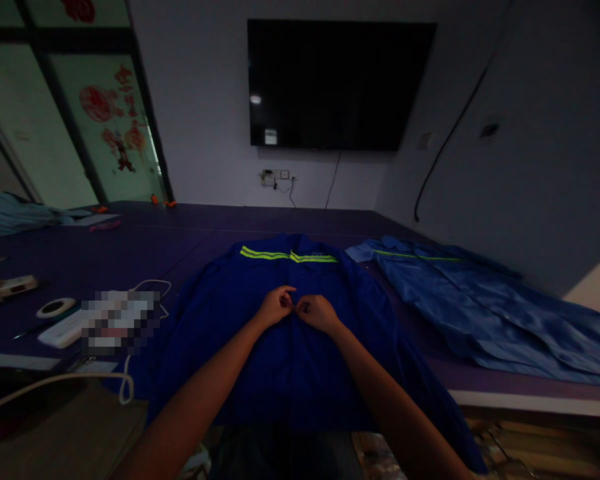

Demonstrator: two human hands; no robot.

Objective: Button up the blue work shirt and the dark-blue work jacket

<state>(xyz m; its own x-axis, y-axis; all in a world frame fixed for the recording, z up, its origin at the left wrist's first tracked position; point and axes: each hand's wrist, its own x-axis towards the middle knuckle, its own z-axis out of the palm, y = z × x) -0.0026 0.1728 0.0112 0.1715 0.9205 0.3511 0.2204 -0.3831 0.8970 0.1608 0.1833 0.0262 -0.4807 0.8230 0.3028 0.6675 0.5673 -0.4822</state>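
Note:
A dark blue work jacket (260, 353) with yellow-green reflective strips across the chest lies spread on the purple table, its lower part reaching the front edge. Over its front middle, just below the strips, my left hand (276, 305) and my right hand (319, 312) meet. The fingers of both are pinched together at the jacket's front opening, gripping its edge. Whatever small fastening may be between the fingertips is hidden.
A second blue jacket (485, 300) lies to the right. At left are a white power strip (63, 331), a tape roll (56, 308) and a white cord (70, 377). Light blue cloth (15, 213) sits far left. A screen (340, 87) hangs on the wall.

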